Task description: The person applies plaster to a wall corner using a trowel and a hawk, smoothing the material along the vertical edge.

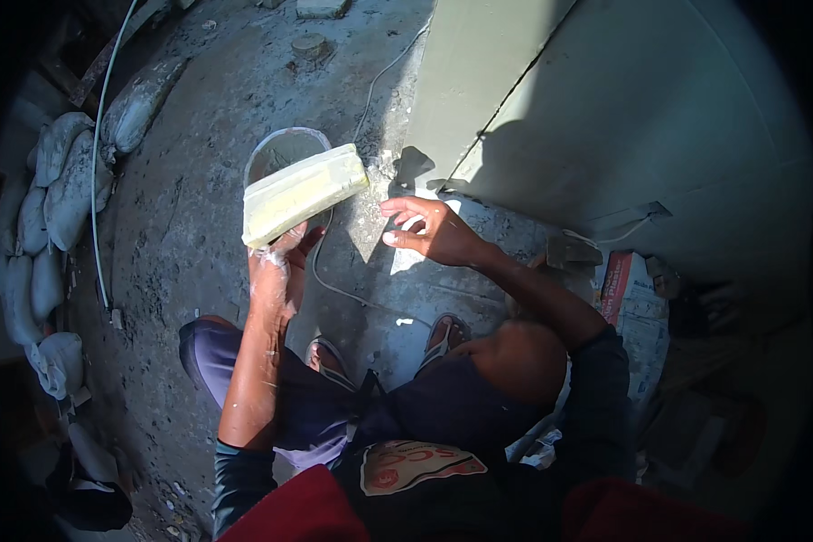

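My left hand (280, 262) is closed on the near, lower side of a long pale yellow-white block (307, 191), smeared with what looks like plaster. The block is held tilted, its right end higher, and its exact kind I cannot make out. Behind it a round bucket (288, 135) with a pale rim is partly hidden. To the right, my right hand (434, 230) hovers apart from the block. Its fingers are bent but spread, with nothing seen between them. White smears mark my left wrist.
White filled sacks (70, 194) are heaped at the left beside a pale hose (97, 181). A thin cable (352, 295) runs over the dusty floor between my feet and the bucket. At the right stand a smooth grey wall (641, 117) and a red-and-white paper bag (637, 298).
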A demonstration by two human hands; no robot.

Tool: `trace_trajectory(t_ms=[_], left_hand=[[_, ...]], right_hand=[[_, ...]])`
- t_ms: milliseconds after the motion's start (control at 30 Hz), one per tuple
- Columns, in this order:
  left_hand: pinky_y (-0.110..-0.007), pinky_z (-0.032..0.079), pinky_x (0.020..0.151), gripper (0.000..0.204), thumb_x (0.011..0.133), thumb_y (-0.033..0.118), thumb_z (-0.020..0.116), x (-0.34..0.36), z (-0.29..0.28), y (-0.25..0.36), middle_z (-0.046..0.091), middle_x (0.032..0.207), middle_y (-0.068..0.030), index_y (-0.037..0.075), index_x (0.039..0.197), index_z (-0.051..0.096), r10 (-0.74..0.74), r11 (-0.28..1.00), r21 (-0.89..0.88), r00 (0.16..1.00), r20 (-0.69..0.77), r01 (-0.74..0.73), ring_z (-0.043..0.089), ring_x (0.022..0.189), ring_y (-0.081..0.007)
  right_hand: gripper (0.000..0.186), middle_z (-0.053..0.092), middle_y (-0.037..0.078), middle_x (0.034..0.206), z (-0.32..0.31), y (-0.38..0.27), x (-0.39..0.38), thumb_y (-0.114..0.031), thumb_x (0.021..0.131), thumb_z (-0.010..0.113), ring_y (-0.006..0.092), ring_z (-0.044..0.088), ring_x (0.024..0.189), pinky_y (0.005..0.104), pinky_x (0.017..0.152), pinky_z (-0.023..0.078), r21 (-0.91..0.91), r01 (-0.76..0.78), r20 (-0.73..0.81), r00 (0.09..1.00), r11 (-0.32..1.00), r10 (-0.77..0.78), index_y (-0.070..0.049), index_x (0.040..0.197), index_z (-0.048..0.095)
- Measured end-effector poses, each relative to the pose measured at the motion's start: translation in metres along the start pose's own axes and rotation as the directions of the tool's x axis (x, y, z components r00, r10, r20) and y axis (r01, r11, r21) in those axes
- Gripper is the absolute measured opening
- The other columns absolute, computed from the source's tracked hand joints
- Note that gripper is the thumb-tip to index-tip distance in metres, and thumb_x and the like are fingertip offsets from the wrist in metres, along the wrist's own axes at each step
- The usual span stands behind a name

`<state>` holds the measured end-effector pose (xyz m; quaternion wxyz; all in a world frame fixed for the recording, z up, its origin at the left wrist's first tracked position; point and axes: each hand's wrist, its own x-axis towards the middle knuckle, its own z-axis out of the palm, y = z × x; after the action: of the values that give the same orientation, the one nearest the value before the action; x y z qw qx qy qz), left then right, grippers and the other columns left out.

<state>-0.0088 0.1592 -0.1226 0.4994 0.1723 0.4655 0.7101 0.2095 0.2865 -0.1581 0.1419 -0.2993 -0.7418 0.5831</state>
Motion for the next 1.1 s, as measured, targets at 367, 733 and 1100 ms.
trace_trajectory(t_ms=[367,733,1100], left_hand=[[-0.044,0.043,0.099,0.035,0.088,0.009,0.064,0.049,-0.075,0.071,0.061,0.116,-0.0093,0.004,0.12,0.054,0.351,0.917,-0.126,0.917,-0.191,-0.378,0.058,0.112,-0.0246],[-0.046,0.044,0.098,0.032,0.09,0.001,0.06,0.066,-0.122,0.069,0.059,0.112,-0.0092,0.004,0.12,0.052,0.329,0.907,-0.17,0.9,-0.287,-0.386,0.057,0.108,-0.0238],[-0.042,0.045,0.105,0.041,0.09,-0.011,0.038,0.071,-0.116,0.072,0.055,0.125,-0.0165,-0.002,0.129,0.045,0.144,0.912,-0.359,0.974,-0.176,-0.199,0.056,0.117,-0.0277]], right_hand=[[0.04,0.065,0.025,0.094,0.072,-0.008,0.164,-0.032,0.09,0.061,0.0405,0.063,0.096,0.0469,0.084,0.05,-0.71,0.06,0.122,0.992,0.702,0.04,0.005,0.103,0.059],[0.025,0.058,0.013,0.063,0.115,0.009,0.249,-0.019,0.078,0.056,0.015,0.048,0.041,0.0284,0.035,0.031,-0.181,-0.516,-0.09,0.857,0.838,0.508,0.002,0.064,0.056],[0.041,0.059,0.007,0.077,0.026,-0.091,0.066,-0.012,0.077,0.065,0.0142,0.057,0.056,0.0276,0.049,0.051,0.571,-0.149,0.012,0.985,0.807,0.174,0.006,0.113,0.054]])
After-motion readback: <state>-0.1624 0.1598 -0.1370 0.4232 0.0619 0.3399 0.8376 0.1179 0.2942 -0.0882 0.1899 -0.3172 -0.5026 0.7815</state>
